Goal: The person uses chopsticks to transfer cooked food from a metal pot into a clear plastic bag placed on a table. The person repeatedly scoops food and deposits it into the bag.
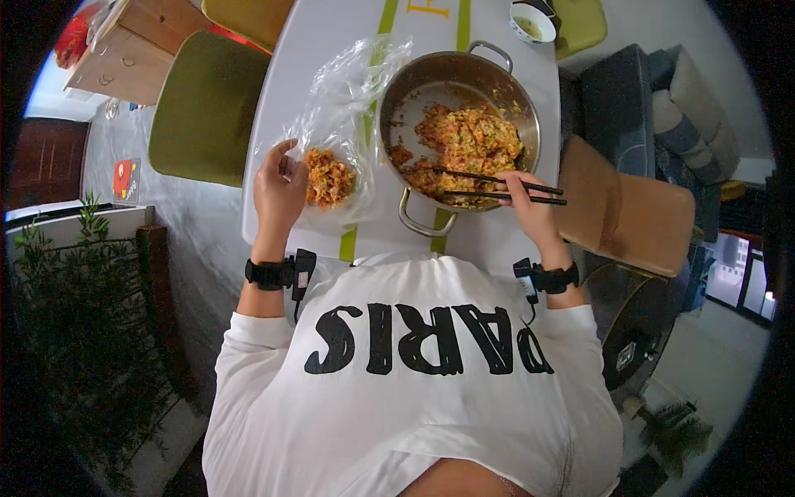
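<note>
A wide steel pot with two loop handles stands on the white table, a chopped food mixture heaped mostly at its right side. My right hand grips a pair of black chopsticks over the pot's near right rim, their tips down in the mixture. To the left of the pot lies a clear plastic bag with a clump of reddish-orange chopped food on or in it; which of the two I cannot tell. My left hand is beside that clump at the bag's left edge, fingers bent and partly hidden.
A white bowl with some liquid is at the table's far right corner, beside a dark object. Green chairs stand left and far right. A tan chair is close on the right, with a grey sofa behind it.
</note>
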`<action>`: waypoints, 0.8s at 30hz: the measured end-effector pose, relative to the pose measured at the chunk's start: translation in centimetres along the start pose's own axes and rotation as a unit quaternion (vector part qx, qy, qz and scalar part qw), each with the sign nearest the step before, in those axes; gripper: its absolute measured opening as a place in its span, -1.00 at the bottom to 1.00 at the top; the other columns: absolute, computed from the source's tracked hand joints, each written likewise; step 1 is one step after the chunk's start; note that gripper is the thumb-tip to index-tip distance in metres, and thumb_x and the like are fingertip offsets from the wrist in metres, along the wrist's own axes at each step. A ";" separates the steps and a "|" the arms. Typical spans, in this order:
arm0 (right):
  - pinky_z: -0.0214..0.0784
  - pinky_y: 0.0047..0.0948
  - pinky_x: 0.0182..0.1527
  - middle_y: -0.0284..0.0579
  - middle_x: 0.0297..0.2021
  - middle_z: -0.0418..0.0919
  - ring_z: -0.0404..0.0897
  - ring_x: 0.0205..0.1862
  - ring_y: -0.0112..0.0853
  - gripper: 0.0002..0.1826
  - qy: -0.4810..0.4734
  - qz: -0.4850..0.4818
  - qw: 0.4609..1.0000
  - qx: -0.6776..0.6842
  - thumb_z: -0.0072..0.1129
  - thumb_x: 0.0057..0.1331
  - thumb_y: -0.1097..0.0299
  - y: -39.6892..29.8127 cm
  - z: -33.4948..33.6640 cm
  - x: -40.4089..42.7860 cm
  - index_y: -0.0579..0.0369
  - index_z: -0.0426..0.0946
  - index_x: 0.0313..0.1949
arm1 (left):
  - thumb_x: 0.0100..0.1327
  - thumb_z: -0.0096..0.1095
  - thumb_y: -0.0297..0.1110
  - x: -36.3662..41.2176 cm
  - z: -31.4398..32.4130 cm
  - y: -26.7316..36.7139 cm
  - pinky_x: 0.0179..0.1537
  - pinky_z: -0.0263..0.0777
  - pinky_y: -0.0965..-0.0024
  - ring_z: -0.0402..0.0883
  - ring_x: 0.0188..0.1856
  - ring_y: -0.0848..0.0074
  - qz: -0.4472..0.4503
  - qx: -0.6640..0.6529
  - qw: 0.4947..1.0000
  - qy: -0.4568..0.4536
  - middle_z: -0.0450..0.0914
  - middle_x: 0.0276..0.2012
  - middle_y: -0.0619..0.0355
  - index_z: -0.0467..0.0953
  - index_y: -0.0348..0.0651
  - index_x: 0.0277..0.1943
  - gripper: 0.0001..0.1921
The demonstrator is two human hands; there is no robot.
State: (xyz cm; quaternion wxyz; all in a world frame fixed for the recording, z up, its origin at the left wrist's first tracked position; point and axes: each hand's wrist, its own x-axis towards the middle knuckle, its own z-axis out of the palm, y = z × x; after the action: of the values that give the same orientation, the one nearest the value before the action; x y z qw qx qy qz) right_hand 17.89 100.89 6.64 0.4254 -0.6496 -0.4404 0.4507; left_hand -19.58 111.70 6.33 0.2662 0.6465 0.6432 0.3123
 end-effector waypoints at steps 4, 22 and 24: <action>0.53 -0.55 -0.20 -0.10 -0.20 0.64 0.63 -0.20 -0.47 -0.65 0.009 0.018 0.999 0.044 0.00 0.47 0.20 1.8 1.7 0.3 0.27 0.53 -0.04 | 0.23 0.21 -0.51 0.0 0.2 -0.3 -0.34 0.34 0.58 0.37 -0.43 0.68 0.005 -0.007 1.000 0.010 0.40 -0.49 0.30 0.52 -0.27 0.06 -0.68; 0.49 -0.47 -0.09 -0.12 -0.19 0.56 0.56 -0.18 -0.45 -0.57 0.021 0.007 0.981 0.193 -0.01 0.46 0.12 2.7 5.1 3.3 0.29 0.48 0.02 | 0.14 0.23 -0.45 1.0 0.8 -1.0 -0.36 0.38 0.46 0.47 -0.47 0.56 -0.021 -0.043 0.999 0.015 0.48 -0.54 0.22 0.58 -0.25 -0.01 -0.68; 0.49 -0.46 -0.08 -0.12 -0.19 0.56 0.56 -0.17 -0.44 -0.58 0.031 0.002 0.976 0.216 -0.01 0.46 0.12 2.9 5.4 3.5 0.29 0.48 0.01 | 0.14 0.23 -0.45 1.0 0.7 -0.9 -0.35 0.39 0.47 0.47 -0.47 0.57 -0.018 -0.051 0.998 0.018 0.49 -0.54 0.23 0.59 -0.24 -0.01 -0.68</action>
State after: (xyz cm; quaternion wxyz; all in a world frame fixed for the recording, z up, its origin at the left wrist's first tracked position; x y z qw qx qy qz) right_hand 14.00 104.34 1.94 0.5680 -0.5569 -0.3180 0.5159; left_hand -19.64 112.82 5.25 0.2931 0.6146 0.6427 0.3512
